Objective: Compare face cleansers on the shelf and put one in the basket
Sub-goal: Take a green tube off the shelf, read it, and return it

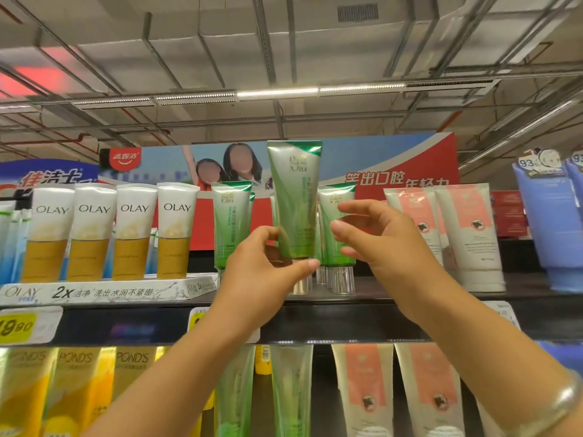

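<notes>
From the head camera I see my left hand (262, 266) pinching a green tube of face cleanser (295, 200) near its lower end, thumb in front and fingers behind. The tube stands upright, long axis vertical, its flat crimped end pointing up and its clear silver cap (301, 283) pointing down, raised in front of the top shelf (378, 298). My right hand (375, 238) is just beside the tube on its right, fingers spread and gently bent, holding nothing; I cannot tell whether it touches the tube. Behind it stand matching green tubes (232, 222) on their caps. To the left is a row of white-and-gold tubes (91, 231); to the right, white-and-pink tubes (467, 228). A bangle (564, 402) circles my right wrist.
</notes>
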Available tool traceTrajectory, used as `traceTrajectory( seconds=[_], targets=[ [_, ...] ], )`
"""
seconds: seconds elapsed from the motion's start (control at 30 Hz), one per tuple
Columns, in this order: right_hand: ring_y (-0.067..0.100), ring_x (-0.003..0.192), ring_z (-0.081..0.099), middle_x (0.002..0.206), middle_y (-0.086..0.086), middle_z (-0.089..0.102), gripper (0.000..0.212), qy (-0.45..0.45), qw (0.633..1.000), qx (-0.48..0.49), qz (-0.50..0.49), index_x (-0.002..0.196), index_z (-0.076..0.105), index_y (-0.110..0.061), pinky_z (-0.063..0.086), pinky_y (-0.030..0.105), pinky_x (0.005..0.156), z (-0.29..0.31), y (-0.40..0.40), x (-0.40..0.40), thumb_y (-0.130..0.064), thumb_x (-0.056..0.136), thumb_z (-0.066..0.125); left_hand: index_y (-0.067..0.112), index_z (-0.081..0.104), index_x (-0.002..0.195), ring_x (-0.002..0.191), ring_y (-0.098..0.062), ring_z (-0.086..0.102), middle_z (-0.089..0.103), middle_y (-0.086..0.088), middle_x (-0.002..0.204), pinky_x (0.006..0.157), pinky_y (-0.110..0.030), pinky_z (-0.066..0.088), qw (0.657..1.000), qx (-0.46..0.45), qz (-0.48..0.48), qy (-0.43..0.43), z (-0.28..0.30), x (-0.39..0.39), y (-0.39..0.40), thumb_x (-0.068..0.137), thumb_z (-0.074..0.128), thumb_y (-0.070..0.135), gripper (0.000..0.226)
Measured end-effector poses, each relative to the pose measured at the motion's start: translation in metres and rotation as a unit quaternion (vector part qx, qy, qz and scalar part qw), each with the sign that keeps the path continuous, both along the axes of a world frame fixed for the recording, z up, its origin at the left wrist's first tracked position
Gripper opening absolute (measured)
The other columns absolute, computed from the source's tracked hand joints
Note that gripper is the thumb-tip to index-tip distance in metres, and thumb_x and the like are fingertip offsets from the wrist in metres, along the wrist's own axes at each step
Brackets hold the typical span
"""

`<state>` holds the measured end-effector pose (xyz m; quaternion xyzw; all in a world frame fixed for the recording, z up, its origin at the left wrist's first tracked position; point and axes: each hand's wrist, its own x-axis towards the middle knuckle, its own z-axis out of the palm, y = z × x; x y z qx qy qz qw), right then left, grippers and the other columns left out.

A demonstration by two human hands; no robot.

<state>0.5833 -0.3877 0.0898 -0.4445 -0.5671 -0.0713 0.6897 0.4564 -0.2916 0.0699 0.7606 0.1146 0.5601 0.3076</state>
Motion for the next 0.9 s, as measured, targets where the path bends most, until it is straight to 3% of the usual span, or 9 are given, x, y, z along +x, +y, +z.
traceTrajectory(
  seconds=[0.13, 0.23, 0.4, 0.57, 0.9],
  targets=[
    [0.020, 0.104, 0.061, 0.105, 0.004, 0.064, 0.021, 0.025, 0.996, -0.032, -0.082, 0.108, 0.058, -0.015, 0.052, 0.039, 0.090, 0.004, 0.002, 0.017, -0.014, 0.088, 0.063, 0.025, 0.058, 0.098, 0.081, -0.012, 0.068, 0.070, 0.003, 0.089, 0.076, -0.031, 0.056, 0.999, 0.000, 0.037, 0.022, 0.006, 0.002, 0.014, 0.068, 0.081, 0.027, 0.038],
    [0.021, 0.104, 0.059, 0.104, 0.001, 0.061, 0.019, 0.022, 0.988, -0.091, -0.124, 0.103, 0.053, -0.019, 0.050, 0.042, 0.093, 0.004, 0.007, 0.027, -0.018, 0.087, 0.064, 0.022, 0.058, 0.099, 0.081, -0.015, 0.068, 0.070, 0.001, 0.089, 0.078, -0.039, 0.057, 0.997, -0.008, 0.051, 0.049, 0.007, 0.005, 0.021, 0.068, 0.081, 0.028, 0.039],
    [0.021, 0.098, 0.057, 0.103, 0.004, 0.058, 0.047, 0.010, 0.969, -0.161, -0.185, 0.125, 0.049, -0.008, 0.048, 0.043, 0.093, -0.002, 0.022, 0.036, -0.024, 0.085, 0.068, 0.016, 0.060, 0.094, 0.083, -0.018, 0.068, 0.071, -0.003, 0.087, 0.080, -0.044, 0.056, 0.994, -0.023, 0.065, 0.087, 0.006, 0.009, 0.030, 0.069, 0.082, 0.026, 0.035],
    [0.020, 0.087, 0.064, 0.095, 0.006, 0.066, 0.041, -0.012, 0.958, -0.217, -0.189, 0.117, 0.055, -0.009, 0.051, 0.040, 0.083, -0.002, 0.036, 0.044, -0.028, 0.083, 0.070, 0.015, 0.058, 0.095, 0.082, -0.017, 0.069, 0.072, -0.003, 0.086, 0.078, -0.044, 0.057, 0.991, -0.020, 0.073, 0.114, 0.004, 0.012, 0.037, 0.069, 0.081, 0.027, 0.036],
    [0.008, 0.075, 0.054, 0.084, -0.008, 0.054, 0.035, -0.011, 0.961, -0.197, -0.193, 0.098, 0.043, -0.018, 0.039, 0.023, 0.055, 0.000, 0.051, 0.047, -0.028, 0.081, 0.072, 0.016, 0.055, 0.099, 0.081, -0.010, 0.065, 0.068, 0.002, 0.090, 0.074, -0.031, 0.056, 0.985, 0.000, 0.090, 0.146, 0.007, 0.017, 0.045, 0.069, 0.081, 0.030, 0.043]
  ],
)
